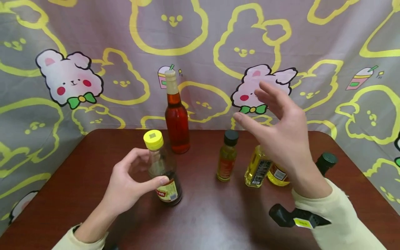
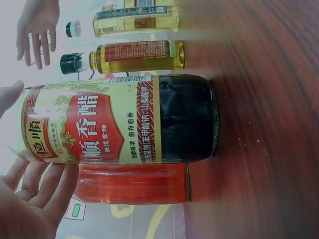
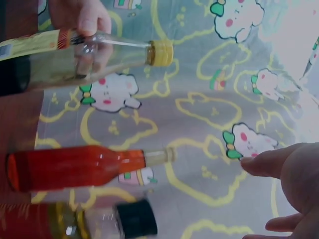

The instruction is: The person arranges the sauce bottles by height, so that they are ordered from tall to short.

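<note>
1. Left hand [image 1: 128,184] is gripping the vinegar bottle [image 1: 168,190] round its body; thumb is lying along the near side, fingers are curling behind.
2. Vinegar bottle is being held roughly upright, left of centre over the table [image 1: 200,222], nearer the person than the red bottle [image 1: 177,126]. Can't tell if its base is touching the wood.
3. Its yellow cap [image 1: 153,140] is sitting on top; dark liquid is filling the lower part; label [image 2: 99,124] is showing Chinese characters.
4. Right hand [image 1: 282,133] is holding nothing; it is hanging wide in the air, thumb well apart from fingers, in front of the oil bottles in head view.
5. Red bottle is standing near the back edge.
6. Small bottle [image 1: 227,161], black-capped, is standing right of centre.
7. Square bottle [image 1: 255,170] is standing to its right; round bottle [image 1: 277,176] is sitting just beside that, partly hidden by the right hand.
8. Green cap [image 1: 327,159] is showing past the right wrist; body is mostly hidden.
9. Printed cloth [image 1: 200,66] is hanging behind everything.
</note>
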{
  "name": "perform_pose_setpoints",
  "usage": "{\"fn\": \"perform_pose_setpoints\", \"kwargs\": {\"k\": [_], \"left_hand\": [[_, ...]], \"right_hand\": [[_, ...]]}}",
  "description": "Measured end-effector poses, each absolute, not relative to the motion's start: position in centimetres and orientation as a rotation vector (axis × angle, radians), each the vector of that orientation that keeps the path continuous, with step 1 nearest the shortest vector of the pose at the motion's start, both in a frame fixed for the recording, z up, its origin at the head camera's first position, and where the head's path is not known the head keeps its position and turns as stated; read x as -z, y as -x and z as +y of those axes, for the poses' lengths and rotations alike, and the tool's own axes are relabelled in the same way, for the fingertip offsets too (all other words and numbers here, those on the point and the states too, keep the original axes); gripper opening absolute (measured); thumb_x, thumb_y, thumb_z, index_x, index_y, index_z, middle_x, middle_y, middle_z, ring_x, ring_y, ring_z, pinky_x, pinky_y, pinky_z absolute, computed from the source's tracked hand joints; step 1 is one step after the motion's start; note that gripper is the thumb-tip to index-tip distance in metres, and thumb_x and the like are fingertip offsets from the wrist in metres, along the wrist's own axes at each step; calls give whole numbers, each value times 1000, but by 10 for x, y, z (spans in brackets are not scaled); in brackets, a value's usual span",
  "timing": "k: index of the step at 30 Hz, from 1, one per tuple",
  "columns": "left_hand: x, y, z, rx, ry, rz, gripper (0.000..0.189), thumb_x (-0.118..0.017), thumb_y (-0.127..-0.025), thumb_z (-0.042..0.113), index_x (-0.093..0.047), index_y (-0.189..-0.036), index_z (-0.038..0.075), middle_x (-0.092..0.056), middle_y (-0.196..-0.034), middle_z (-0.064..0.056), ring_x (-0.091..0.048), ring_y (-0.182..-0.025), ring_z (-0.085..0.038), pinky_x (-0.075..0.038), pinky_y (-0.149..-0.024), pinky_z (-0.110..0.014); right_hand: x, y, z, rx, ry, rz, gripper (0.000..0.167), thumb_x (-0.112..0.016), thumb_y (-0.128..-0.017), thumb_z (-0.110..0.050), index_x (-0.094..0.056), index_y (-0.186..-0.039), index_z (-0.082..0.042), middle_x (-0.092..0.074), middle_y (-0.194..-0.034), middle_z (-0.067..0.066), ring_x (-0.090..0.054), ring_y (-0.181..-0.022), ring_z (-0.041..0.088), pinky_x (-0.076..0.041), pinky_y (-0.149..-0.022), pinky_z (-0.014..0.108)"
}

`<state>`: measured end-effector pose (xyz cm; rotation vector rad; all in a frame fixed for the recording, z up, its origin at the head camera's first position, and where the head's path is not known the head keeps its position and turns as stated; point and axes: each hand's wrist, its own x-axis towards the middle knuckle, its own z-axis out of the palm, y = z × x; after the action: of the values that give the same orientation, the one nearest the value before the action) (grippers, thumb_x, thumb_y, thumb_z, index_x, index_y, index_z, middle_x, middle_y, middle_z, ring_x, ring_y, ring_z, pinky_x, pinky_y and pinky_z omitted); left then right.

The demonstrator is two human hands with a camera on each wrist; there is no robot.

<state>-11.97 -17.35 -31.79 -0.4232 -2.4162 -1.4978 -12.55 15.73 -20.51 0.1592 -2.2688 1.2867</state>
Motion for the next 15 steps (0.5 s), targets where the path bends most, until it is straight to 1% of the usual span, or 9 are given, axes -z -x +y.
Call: {"fn": "perform_pose_setpoints", "kwargs": {"k": [2, 3, 5, 6, 7, 11, 15], "left_hand": [[320, 120, -174, 1507, 435, -2407, 55, -96, -76, 10, -66, -123, 11, -70, -105, 1, -69, -95, -12, -58, -84, -20], [320, 120, -174, 1510, 440, -2401, 55, -96, -76, 9, -66, -122, 10, -70, -105, 1, -69, -94, -12, -58, -84, -21], [322, 121, -173, 1514, 446, -2391, 56, -96, -75, 8, -66, -122, 9, -70, -104, 1, -69, -94, -11, -58, -84, -20], [322, 122, -173, 1514, 448, -2386, 56, -96, -74, 7, -66, -122, 9, -70, -104, 2, -69, -93, -11, -58, -84, -20], [322, 122, -173, 1515, 449, -2384, 56, -96, -74, 7, -66, -122, 9, -70, -104, 2, -69, -93, -11, -58, -84, -20], [322, 121, -174, 1519, 449, -2383, 55, -96, -75, 8, -66, -121, 9, -70, -104, 2, -69, -93, -11, -58, -84, -21], [321, 120, -174, 1503, 447, -2382, 54, -95, -75, 8, -66, -121, 10, -71, -104, 1, -69, -94, -11, -58, -84, -21]], "right_hand": [[212, 119, 166, -1270, -146, -2238, 77, -89, -88, -30, -52, -155, -33, -64, -151, -3, -58, -143, 14, -51, -112, 24], [215, 117, 170, -1267, -143, -2216, 76, -89, -88, -27, -53, -155, -33, -65, -150, -4, -58, -142, 13, -53, -105, 18], [221, 113, 176, -1273, -139, -2168, 77, -89, -86, -19, -54, -153, -33, -67, -147, -5, -59, -140, 10, -53, -93, 9], [224, 111, 179, -1281, -133, -2149, 77, -90, -85, -16, -55, -152, -33, -68, -146, -6, -60, -138, 9, -52, -88, 6], [227, 109, 182, -1283, -120, -2138, 78, -90, -85, -15, -56, -152, -33, -68, -145, -7, -60, -137, 7, -51, -89, 6], [242, 105, 190, -1276, -58, -2147, 80, -92, -83, -12, -55, -152, -31, -68, -143, -5, -60, -132, 5, -47, -104, 9], [257, 105, 196, -1278, -27, -2176, 82, -92, -83, -12, -53, -152, -30, -67, -144, -2, -62, -130, 4, -46, -104, 7]]}}
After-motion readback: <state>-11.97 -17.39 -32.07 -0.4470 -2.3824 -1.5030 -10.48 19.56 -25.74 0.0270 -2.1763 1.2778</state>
